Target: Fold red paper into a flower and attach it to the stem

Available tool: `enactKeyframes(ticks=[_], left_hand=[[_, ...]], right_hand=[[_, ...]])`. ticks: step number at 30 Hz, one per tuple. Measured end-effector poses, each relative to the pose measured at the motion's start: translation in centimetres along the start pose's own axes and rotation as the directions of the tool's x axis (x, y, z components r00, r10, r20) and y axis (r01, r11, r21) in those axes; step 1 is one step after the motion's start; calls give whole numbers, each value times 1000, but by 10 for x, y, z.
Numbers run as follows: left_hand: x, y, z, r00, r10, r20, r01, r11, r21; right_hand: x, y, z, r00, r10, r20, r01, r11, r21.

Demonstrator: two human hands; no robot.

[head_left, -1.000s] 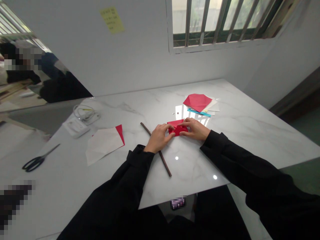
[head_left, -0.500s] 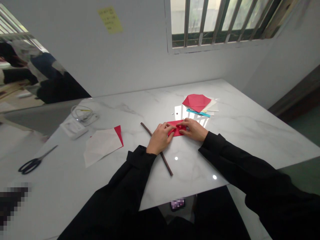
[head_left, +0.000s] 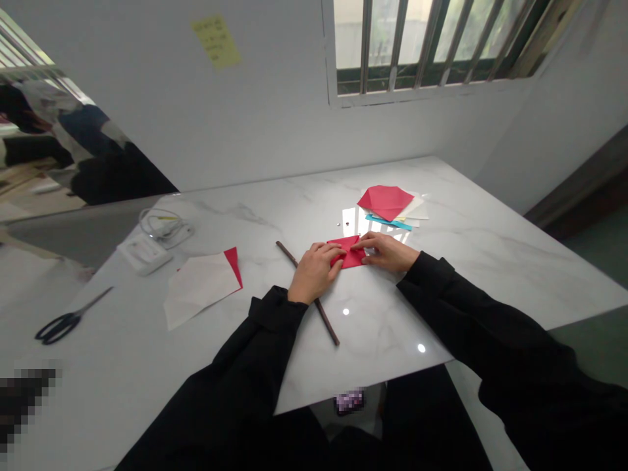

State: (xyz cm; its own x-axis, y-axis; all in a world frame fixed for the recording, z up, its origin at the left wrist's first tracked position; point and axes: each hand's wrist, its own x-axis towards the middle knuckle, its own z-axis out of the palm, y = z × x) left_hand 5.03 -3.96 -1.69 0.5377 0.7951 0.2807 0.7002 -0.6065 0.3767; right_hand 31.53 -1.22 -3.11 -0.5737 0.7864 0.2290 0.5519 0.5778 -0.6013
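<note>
A small folded red paper (head_left: 351,261) lies flat on the white marbled table, with creased flaps on its upper face. My left hand (head_left: 314,271) holds its left side, fingers curled and their tips pressed on it. At the right edge, my right hand (head_left: 392,252) grips the same paper with bent fingers; part of that edge is hidden. Under my left wrist runs a thin dark brown stick (head_left: 327,323), slanting across the table. Left of it rests a white sheet (head_left: 199,282) with a red corner.
Beyond my hands sits a pile of red, cream and blue papers (head_left: 386,200). Scissors (head_left: 73,318), a white box (head_left: 144,252) and a coiled cable (head_left: 159,224) lie on the left. Two tiny objects (head_left: 347,224) are behind the paper. Another person (head_left: 93,144) is at far left.
My right hand has shifted slightly right, and more of the red paper's creased face shows. The left hand stays in nearly the same place.
</note>
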Motion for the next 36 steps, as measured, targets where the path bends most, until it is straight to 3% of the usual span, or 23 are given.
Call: enactKeyframes(ticks=[11,16,19,24,29,32,36], left_hand=[[30,12,3,978,-209,-9,209,970,126],[33,1,8,950,-293,-105,302,950,83],[34,-9,9,932,-353,-77,357,933,41],[36,-15,4,946,-322,-46,318,945,-78],[35,-5,-6,912,-409,4,400,889,-222],[33,-4,-8,914,-406,-17,380,868,-321],[29,-8,-4,904,-427,8,352,734,-580]], right_hand=[[-2,5,2,999,42,-6,-42,998,37],[-1,4,1,999,53,-12,-52,997,57],[-1,2,1,998,53,-15,-52,997,63],[-2,-2,3,994,79,-71,-73,993,90],[-2,-2,7,984,135,-115,-118,983,138],[-2,1,10,982,151,-115,-130,976,174],[-2,3,13,982,142,-123,-117,974,192]])
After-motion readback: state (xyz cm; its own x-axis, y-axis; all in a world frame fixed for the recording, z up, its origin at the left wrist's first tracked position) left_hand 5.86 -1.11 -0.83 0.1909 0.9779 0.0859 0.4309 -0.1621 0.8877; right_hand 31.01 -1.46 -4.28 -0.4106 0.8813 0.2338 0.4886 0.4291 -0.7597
